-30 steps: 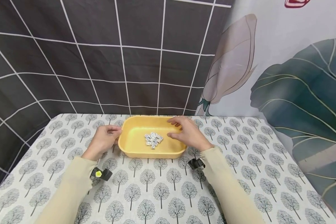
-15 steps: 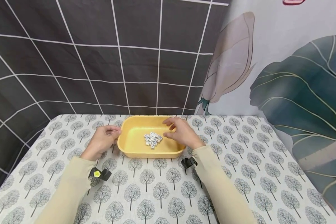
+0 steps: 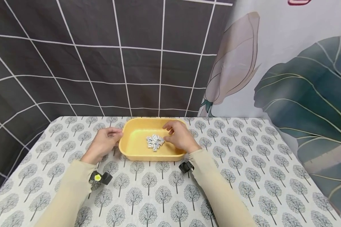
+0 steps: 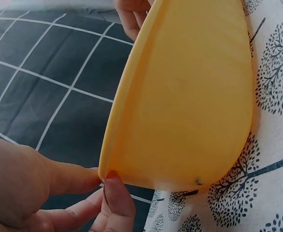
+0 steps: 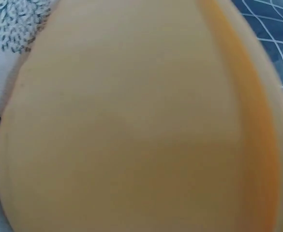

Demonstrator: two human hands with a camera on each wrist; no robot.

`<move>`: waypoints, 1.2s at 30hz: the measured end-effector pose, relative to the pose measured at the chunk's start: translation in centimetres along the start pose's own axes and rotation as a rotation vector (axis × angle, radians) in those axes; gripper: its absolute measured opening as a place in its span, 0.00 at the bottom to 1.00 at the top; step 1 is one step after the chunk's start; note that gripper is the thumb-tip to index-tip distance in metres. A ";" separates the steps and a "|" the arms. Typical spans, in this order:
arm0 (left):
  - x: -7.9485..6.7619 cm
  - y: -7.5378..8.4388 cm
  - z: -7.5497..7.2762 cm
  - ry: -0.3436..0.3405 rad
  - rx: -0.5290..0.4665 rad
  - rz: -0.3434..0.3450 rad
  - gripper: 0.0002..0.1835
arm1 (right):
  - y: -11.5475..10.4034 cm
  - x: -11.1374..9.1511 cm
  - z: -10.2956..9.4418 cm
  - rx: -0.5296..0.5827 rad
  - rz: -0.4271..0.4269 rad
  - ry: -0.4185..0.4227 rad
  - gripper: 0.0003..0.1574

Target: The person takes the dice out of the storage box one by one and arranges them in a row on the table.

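Note:
A yellow plastic basin (image 3: 135, 146) with rounded corners lies on the patterned cloth, holding a small heap of white dice (image 3: 155, 142) near its middle. At its left end, my left hand (image 3: 103, 143) pinches the rim between thumb and finger; the left wrist view shows the fingertips (image 4: 118, 195) on the basin wall (image 4: 180, 106). My right hand (image 3: 180, 137) reaches over the right end of the basin, fingers loosely bent and spread from the thumb, the thumb tip close beside the dice. In the right wrist view the basin wall (image 5: 122, 121) fills most of the picture and hides that hand.
A white cloth (image 3: 147, 198) printed with grey trees covers the table. Behind it hangs a dark curtain (image 3: 142, 66) with white grid lines, and a floral curtain (image 3: 287, 94) at the right. Each wrist wears a black camera band.
My right hand has moved left over the basin, bringing its thumb and fingers nearer the dice. My left hand stays at the rim, and the dice have not moved.

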State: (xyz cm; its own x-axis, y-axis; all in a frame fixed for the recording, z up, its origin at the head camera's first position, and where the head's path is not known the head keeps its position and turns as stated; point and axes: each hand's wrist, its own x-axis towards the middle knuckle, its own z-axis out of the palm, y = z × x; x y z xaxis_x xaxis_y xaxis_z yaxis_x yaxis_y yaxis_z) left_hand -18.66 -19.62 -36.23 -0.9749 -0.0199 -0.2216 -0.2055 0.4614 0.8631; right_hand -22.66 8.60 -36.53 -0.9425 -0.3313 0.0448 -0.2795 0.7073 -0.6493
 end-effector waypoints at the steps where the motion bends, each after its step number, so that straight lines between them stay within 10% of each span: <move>1: 0.0 0.0 0.0 0.001 0.000 0.001 0.20 | 0.0 0.1 0.2 -0.006 -0.002 0.000 0.25; 36: -0.1 0.1 0.3 0.014 -0.026 -0.004 0.20 | 0.0 0.6 1.8 -0.096 0.132 -0.081 0.09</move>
State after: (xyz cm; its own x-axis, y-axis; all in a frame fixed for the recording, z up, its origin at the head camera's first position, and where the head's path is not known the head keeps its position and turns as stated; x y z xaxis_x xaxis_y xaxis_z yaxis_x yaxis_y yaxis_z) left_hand -18.55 -19.34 -36.28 -0.9751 -0.0347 -0.2191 -0.2119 0.4378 0.8737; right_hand -22.90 7.29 -37.91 -0.9555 -0.2778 -0.0997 -0.1741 0.8033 -0.5696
